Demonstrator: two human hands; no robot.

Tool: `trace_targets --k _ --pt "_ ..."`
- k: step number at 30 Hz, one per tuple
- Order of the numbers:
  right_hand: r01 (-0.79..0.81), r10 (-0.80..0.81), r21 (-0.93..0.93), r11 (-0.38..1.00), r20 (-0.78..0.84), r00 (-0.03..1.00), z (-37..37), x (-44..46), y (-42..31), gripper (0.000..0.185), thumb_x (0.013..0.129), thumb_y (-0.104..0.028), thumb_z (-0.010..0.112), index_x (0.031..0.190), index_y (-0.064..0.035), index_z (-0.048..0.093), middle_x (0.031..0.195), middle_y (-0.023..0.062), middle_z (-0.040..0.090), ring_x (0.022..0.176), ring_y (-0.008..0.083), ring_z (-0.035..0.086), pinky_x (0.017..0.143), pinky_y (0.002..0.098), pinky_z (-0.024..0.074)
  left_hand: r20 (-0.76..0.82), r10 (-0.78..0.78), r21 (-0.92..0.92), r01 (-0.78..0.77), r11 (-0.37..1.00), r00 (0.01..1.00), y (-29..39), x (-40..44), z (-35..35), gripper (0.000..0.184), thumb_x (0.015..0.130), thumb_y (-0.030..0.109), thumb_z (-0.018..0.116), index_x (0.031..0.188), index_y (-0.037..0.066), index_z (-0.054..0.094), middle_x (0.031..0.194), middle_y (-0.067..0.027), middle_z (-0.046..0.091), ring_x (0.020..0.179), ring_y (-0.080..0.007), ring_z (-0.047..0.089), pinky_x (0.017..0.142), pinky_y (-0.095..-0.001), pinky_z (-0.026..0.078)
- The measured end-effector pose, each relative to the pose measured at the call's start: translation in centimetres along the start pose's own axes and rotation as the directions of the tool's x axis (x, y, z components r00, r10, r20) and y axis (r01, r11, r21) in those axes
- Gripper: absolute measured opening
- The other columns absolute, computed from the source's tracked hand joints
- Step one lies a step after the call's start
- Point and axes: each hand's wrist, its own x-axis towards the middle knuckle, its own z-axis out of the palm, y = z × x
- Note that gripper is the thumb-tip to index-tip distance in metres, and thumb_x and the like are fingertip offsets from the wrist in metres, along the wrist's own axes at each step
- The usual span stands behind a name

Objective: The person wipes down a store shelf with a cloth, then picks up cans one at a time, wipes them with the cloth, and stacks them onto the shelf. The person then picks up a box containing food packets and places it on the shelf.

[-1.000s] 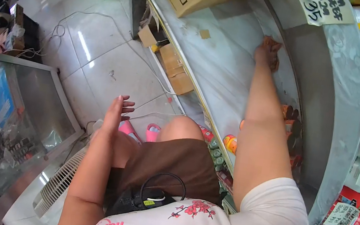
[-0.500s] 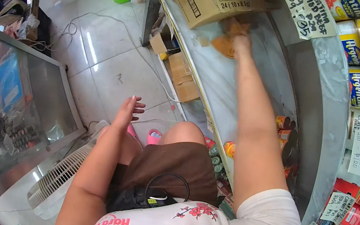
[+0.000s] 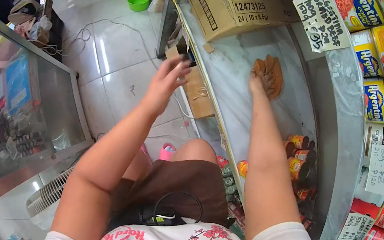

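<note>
An orange-brown cloth (image 3: 274,75) lies spread on the plastic-covered shelf (image 3: 231,83), with my right hand (image 3: 261,81) pressed onto it and gripping its near side. Over the shelf's front edge, my left hand (image 3: 171,78) is raised in the air, fingers apart and slightly blurred, holding nothing. Beyond the cloth stands a large cardboard box (image 3: 231,7). A small brown scrap (image 3: 208,47) rests near the box's lower corner. Beside my right forearm, several cans (image 3: 299,161) are grouped on the shelf.
Argentina corned beef cans (image 3: 375,100) and handwritten price signs (image 3: 321,24) line the right. A glass display case (image 3: 28,97) and a fan (image 3: 50,193) are at the left. A green bowl (image 3: 138,0) and a cable (image 3: 131,28) lie on the floor.
The cloth went from the shelf's back side towards the box, then back nearer the middle with my right hand. My left hand has risen towards the shelf's front edge. The view has shifted.
</note>
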Motion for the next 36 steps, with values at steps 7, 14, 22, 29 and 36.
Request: trace_targets --k 7,14,22,29,36 --pt "0.008 -0.010 -0.028 1.000 -0.048 0.999 0.2 -0.3 0.1 0.062 0.091 -0.047 0.040 0.144 -0.0187 0.026 0.153 0.0117 0.009 0.140 0.0345 0.005 0.108 0.0614 0.0084 -0.040 -0.366 -0.615 0.265 0.742 0.930 0.5 11.1 7.5 0.076 0.094 0.042 0.045 0.144 0.001 0.006 0.150 -0.0219 0.005 0.138 -0.0347 0.018 0.109 -0.0455 0.027" --pt "0.006 -0.006 -0.025 1.000 -0.010 1.000 -0.5 -0.9 -0.4 0.064 0.091 -0.043 0.043 0.145 -0.0167 0.023 0.153 0.0129 0.006 0.140 0.0355 0.005 0.107 0.0619 0.0082 -0.052 -0.352 -0.604 0.251 0.757 0.935 -3.1 16.2 6.6 0.077 0.093 0.057 0.033 0.146 0.008 0.007 0.152 -0.0187 0.004 0.140 -0.0345 0.006 0.112 -0.0507 0.013" --pt "0.046 -0.046 0.021 0.999 -0.014 0.999 0.0 -0.4 0.3 0.067 0.092 -0.043 0.041 0.147 -0.0157 0.016 0.154 0.0132 0.005 0.140 0.0365 0.002 0.108 0.0599 0.0037 -0.078 -0.357 -0.692 0.207 0.692 0.931 -1.6 18.1 6.2 0.079 0.093 0.052 0.041 0.144 0.001 0.009 0.149 -0.0167 0.015 0.139 -0.0284 0.016 0.113 -0.0455 0.016" --pt "0.059 -0.058 0.021 0.998 -0.048 0.997 2.8 -1.9 -1.7 0.059 0.090 -0.037 0.045 0.143 -0.0151 0.030 0.148 0.0136 0.025 0.139 0.0356 0.013 0.108 0.0582 0.0114 0.059 -0.306 -0.566 0.285 0.774 0.950 2.3 17.2 7.4 0.074 0.094 0.048 0.040 0.142 -0.002 0.014 0.146 -0.0161 0.023 0.134 -0.0309 0.027 0.108 -0.0442 0.027" --pt "0.475 -0.317 0.461 0.750 -0.379 0.869 3.8 0.3 -15.4 0.040 0.083 -0.023 0.051 0.122 -0.0118 0.055 0.125 0.0163 0.052 0.115 0.0312 0.049 0.093 0.0401 0.0387 0.178 -0.283 -0.412 0.332 0.849 0.943 5.4 17.8 7.4 0.080 0.093 0.047 0.044 0.137 -0.013 0.013 0.132 -0.0213 0.035 0.117 -0.0318 0.045 0.091 -0.0440 0.045"
